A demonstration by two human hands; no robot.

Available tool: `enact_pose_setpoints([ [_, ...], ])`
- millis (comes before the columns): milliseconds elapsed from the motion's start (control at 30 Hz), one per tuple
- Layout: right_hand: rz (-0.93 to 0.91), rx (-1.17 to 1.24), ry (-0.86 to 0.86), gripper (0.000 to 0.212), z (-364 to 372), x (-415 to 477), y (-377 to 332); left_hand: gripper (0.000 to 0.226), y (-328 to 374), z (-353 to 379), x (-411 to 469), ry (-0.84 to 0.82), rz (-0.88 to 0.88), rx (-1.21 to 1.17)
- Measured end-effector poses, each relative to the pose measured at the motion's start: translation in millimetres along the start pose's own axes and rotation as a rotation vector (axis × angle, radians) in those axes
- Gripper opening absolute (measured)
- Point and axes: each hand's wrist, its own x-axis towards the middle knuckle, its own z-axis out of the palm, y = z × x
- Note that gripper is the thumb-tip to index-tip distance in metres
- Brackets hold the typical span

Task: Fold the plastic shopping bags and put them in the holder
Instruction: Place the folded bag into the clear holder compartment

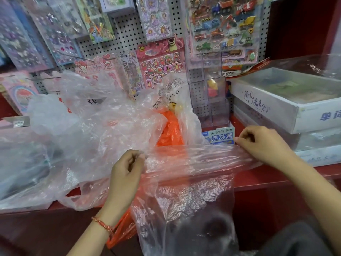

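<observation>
A clear plastic shopping bag (193, 156) is pulled taut above the front edge of the red shelf (276, 177), one end pinched by the left hand (127, 170), the other by the right hand (258, 143), apparently to flatten it for folding. An orange bag (171, 130) is heaped farther back on the shelf. No holder can be identified.

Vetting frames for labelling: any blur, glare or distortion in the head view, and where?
Head view: wide-angle bowing tilts the pegboard and white boxes toward the edges; glints on the clear bag pinched between left hand and right hand, and on the boxes' film wrap; sticker packs at top left are soft; bottom right corner dark, blurred.
</observation>
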Motion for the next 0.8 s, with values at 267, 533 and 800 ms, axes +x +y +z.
enact_pose_setpoints([
  [267, -0.299, 0.472, -0.5, 0.06, 32.6, -10.9, -75.5, 0.025, 0.7, -9.0, -5.9, -0.038, -0.004, -0.065],
  [533, -0.495, 0.299, -0.477, 0.009, 68.3, -14.9, -98.6, 0.054, -6.6, -15.3, -11.8, -0.076, -0.038, 0.033],
  [800, -0.425, 0.404, -0.33, 0.04, 62.0, -20.5, -100.5, 0.045, -1.1, -12.3, -14.7, -0.073, -0.002, 0.037],
])
